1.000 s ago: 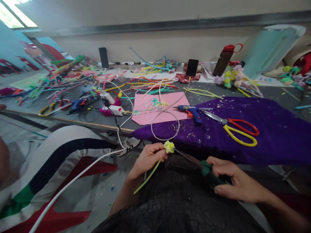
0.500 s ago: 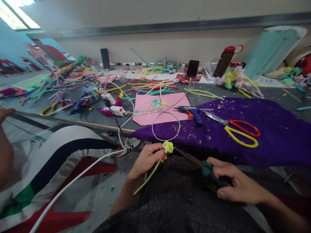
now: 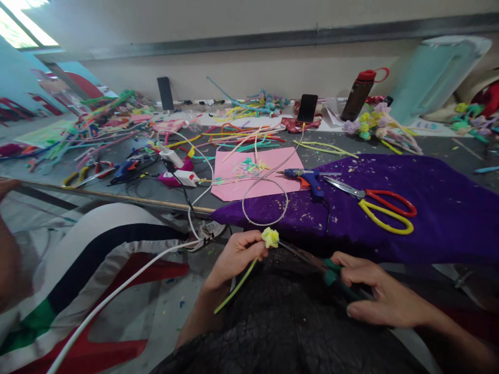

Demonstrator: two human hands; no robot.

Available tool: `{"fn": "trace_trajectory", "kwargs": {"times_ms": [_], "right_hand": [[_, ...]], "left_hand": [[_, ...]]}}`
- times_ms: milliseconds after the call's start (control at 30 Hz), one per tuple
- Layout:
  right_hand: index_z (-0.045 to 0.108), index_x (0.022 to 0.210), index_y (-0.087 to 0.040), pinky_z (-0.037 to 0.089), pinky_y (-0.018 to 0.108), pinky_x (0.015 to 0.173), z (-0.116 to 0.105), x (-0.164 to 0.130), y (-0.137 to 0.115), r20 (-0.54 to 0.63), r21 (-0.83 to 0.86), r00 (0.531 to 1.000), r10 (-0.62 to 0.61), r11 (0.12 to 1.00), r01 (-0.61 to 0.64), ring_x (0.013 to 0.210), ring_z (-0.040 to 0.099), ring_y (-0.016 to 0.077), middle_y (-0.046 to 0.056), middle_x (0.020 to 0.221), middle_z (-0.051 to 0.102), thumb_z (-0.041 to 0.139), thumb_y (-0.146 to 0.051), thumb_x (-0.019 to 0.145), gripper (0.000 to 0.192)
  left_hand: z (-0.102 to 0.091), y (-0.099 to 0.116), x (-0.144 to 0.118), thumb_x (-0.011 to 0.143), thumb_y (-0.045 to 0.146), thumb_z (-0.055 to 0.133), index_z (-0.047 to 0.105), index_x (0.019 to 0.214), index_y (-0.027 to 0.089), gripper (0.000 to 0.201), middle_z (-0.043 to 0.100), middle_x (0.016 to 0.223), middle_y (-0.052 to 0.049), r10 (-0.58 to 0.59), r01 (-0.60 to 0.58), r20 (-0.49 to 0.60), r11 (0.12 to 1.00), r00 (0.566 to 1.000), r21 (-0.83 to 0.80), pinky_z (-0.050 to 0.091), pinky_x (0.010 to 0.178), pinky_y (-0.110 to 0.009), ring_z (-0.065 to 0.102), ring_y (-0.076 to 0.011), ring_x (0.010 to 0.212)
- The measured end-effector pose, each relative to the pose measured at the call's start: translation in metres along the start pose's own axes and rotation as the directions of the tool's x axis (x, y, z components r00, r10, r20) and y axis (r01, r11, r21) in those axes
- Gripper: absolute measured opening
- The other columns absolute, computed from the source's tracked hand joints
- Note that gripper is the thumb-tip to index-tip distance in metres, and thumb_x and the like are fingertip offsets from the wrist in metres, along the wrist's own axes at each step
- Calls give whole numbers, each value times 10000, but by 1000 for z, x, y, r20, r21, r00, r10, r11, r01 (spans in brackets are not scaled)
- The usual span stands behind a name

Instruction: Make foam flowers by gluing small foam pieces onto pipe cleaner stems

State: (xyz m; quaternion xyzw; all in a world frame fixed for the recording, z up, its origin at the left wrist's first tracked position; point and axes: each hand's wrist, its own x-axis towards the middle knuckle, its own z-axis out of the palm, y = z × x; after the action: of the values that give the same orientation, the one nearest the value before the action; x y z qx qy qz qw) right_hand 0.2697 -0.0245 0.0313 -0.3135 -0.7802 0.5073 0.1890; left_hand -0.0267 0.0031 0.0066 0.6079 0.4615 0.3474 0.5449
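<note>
My left hand (image 3: 237, 254) pinches a small yellow pipe-cleaner flower (image 3: 270, 237) just under its head; its green stem (image 3: 236, 285) hangs down over my lap. My right hand (image 3: 380, 296) grips the green handles of a pair of scissors (image 3: 312, 259), whose blades point up-left and reach the flower head. Both hands are held over my dark lap, just in front of the table edge draped in purple cloth (image 3: 429, 208).
On the purple cloth lie red-and-yellow scissors (image 3: 384, 210) and a blue glue gun (image 3: 307, 179). A pink sheet (image 3: 253, 171), loose pipe cleaners (image 3: 241, 132), a phone (image 3: 307, 108), a bottle (image 3: 358, 96) and white cables (image 3: 195, 208) cover the table. Another person's arm (image 3: 10, 249) is at far left.
My hands stay almost still; the scissors remain at the flower. The other person's arm at far left has shifted slightly.
</note>
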Motion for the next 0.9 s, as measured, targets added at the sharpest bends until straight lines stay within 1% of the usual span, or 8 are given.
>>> {"fn": "trace_trajectory", "kwargs": {"times_ms": [233, 433, 667, 900], "right_hand": [[361, 610, -180, 366, 290, 648, 0, 0, 1, 2, -18, 1000, 13, 1000, -13, 739, 445, 164, 23, 805, 446, 582, -320, 726, 287], [387, 613, -179, 365, 294, 650, 0, -1, 2, 6, -26, 1000, 6, 1000, -6, 742, 451, 168, 22, 795, 446, 580, -327, 736, 272], [392, 620, -178, 356, 282, 636, -1, -1, 1, 1, -21, 1000, 27, 999, -27, 726, 448, 159, 17, 780, 453, 567, -313, 756, 259], [389, 603, -172, 346, 273, 639, -8, 0, -5, 48, 48, 996, 76, 996, -79, 723, 453, 150, 12, 780, 464, 575, -329, 757, 288]], "left_hand": [[-2, -1, 1, 786, 278, 533, 614, 699, 121, 197, 549, 624, -5, 18, -19, 23, 1000, 1000, 18, 364, 518, -194, 478, -86, 534], [-2, -2, 1, 799, 256, 512, 611, 704, 119, 194, 546, 634, -9, 36, -37, 35, 998, 999, 40, 367, 522, -197, 482, -86, 538], [-2, -1, 1, 803, 250, 498, 627, 781, 116, 187, 553, 642, -10, 18, -20, 28, 997, 999, 75, 368, 512, -188, 481, -83, 539], [-4, 1, 3, 799, 233, 490, 607, 737, 115, 176, 554, 666, -13, 83, -88, 49, 991, 995, 99, 388, 530, -195, 493, -90, 562]]}}
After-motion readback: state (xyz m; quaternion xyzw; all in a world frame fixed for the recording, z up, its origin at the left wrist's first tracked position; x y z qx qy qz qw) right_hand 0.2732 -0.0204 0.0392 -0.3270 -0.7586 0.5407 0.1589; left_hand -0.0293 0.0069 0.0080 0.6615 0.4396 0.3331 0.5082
